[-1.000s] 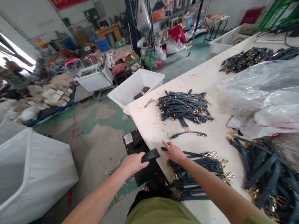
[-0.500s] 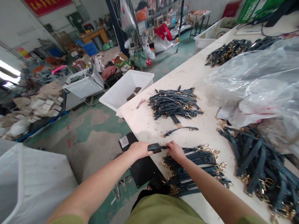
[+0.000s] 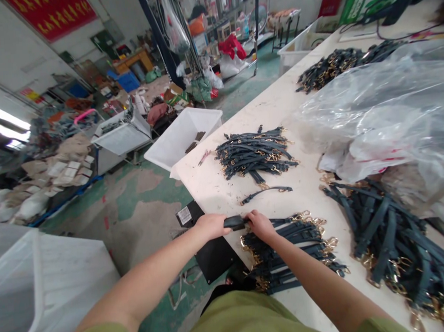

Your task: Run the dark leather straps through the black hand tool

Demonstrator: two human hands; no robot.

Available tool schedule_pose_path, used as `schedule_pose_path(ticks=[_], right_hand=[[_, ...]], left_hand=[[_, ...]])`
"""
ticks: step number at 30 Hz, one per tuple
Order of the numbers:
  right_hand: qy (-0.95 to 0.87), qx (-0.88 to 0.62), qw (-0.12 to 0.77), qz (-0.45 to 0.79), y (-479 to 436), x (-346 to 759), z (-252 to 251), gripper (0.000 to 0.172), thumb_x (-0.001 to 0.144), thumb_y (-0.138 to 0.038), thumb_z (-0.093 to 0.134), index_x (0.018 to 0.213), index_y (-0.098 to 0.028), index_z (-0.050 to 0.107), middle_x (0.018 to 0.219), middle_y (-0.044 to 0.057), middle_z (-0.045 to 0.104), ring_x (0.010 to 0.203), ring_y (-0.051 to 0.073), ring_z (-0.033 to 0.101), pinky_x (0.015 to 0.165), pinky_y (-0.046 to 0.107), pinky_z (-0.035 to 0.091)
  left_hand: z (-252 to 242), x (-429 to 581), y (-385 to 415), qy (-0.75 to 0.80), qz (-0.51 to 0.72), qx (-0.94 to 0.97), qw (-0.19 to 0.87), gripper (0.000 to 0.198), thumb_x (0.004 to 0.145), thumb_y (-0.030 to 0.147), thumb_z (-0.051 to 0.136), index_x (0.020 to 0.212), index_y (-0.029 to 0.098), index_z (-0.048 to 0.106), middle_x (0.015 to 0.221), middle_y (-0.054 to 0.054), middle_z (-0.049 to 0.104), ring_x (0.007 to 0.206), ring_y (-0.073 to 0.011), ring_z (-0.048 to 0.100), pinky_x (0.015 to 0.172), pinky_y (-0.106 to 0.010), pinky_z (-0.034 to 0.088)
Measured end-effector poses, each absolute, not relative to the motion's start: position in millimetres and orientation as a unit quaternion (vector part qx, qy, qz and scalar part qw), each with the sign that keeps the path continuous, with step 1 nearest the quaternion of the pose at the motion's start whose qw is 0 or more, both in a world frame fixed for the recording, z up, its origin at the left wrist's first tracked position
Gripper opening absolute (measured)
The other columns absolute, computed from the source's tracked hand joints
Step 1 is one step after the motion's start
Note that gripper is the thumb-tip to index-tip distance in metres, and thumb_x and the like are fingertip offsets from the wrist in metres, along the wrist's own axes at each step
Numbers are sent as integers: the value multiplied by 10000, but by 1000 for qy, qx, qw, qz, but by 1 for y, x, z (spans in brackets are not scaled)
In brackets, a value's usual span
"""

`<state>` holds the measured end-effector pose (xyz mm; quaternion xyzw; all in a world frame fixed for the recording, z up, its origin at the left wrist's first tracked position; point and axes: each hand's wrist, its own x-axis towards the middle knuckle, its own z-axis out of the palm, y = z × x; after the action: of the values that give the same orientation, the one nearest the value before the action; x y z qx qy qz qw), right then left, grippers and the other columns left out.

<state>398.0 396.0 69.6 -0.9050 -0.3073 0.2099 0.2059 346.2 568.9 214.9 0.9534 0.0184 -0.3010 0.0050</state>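
Observation:
Between my two hands stretches a dark strap (image 3: 234, 222), wide and flat in the middle. My left hand (image 3: 211, 225) is closed on its left end, and my right hand (image 3: 260, 225) pinches the right end. The fingers partly cover both ends. Beneath and beside my right forearm lies a row of dark blue straps with gold clasps (image 3: 290, 237). A single strap (image 3: 266, 194) rests a little beyond my hands, and farther off sits a heap of similar straps (image 3: 256, 153).
A larger strap pile (image 3: 392, 241) and clear plastic bags (image 3: 387, 111) occupy the right of the white table (image 3: 204, 187). White bins stand beyond the table (image 3: 168, 141) and at lower left (image 3: 70, 265). A black panel (image 3: 214, 259) juts out near the table edge.
My hands have come slightly closer together along the strap, so less of its right end shows. The whole view has shifted a little.

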Motion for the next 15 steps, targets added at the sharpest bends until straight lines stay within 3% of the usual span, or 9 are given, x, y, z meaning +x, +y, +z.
schedule_pose_path(ticks=[5, 11, 15], right_hand=[[-306, -905, 201, 216, 396, 399, 75, 251, 818, -213, 375, 1007, -207, 539, 992, 56, 477, 867, 139, 481, 749, 226, 317], [-304, -907, 201, 212, 396, 399, 74, 249, 820, -214, 365, 998, -203, 539, 984, 57, 480, 856, 139, 483, 734, 226, 315], [-313, -904, 209, 203, 396, 398, 75, 233, 814, -209, 373, 974, -199, 543, 974, 54, 483, 846, 136, 485, 730, 224, 312]], left_hand=[[213, 352, 588, 80, -319, 944, 26, 437, 653, 576, 428, 907, 263, 597, 846, -30, 652, 759, -192, 590, 627, -250, 426], [216, 347, 597, 119, -375, 912, 120, 457, 684, 552, 389, 939, 227, 584, 599, 1, 624, 495, -128, 569, 483, -203, 397], [214, 339, 596, 110, -354, 918, 144, 449, 681, 554, 397, 941, 239, 583, 632, -4, 633, 493, -130, 572, 464, -202, 390]])
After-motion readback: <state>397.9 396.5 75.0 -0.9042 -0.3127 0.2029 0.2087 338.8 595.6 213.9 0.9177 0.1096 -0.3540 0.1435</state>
